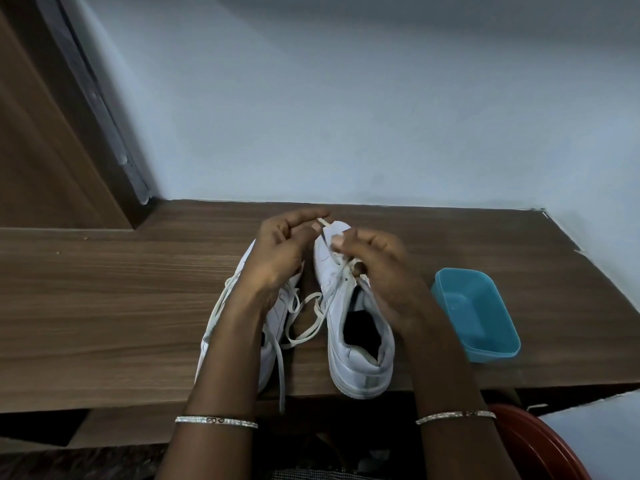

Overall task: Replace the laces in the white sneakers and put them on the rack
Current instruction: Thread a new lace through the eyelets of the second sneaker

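Two white sneakers stand side by side on the wooden table [121,299], toes pointing away from me. My left hand [282,251] hovers over the left sneaker [273,317] and pinches the tip of a white lace [323,225]. My right hand [377,268] rests on the right sneaker [356,337] near its eyelets, fingers curled on the lace there. A loose loop of lace [306,320] lies between the two shoes, and one end hangs over the table's front edge.
A blue plastic tub [474,313] sits on the table right of the shoes. A pale wall runs behind the table and a brown door [45,133] stands at the left. A red rounded object [540,445] shows at the bottom right.
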A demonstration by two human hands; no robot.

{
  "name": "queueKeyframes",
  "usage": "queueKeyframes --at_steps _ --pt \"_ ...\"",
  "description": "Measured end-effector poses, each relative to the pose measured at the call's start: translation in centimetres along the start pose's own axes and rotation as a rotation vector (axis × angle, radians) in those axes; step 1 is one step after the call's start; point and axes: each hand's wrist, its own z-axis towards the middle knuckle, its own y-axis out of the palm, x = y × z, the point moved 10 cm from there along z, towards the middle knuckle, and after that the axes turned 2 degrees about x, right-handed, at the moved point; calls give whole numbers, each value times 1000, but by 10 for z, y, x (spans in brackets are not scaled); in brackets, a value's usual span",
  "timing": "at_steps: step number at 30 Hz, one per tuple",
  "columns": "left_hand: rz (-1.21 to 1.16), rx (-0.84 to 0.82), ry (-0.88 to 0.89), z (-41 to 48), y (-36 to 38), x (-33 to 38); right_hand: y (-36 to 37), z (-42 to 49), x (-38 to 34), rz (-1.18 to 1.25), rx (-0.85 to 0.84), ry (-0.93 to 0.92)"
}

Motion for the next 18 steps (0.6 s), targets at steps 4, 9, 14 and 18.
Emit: queueKeyframes --at_steps 4,9,14,18 --pt "348 225 122 10 -25 -11 -31 3 5 471 59 104" --pt "536 291 162 11 -24 -10 -73 2 23 593 234 178" --pt "536 354 119 11 -27 -19 -82 4 32 701 261 197" --pt "479 429 102 9 -39 -20 -99 6 32 905 236 122"
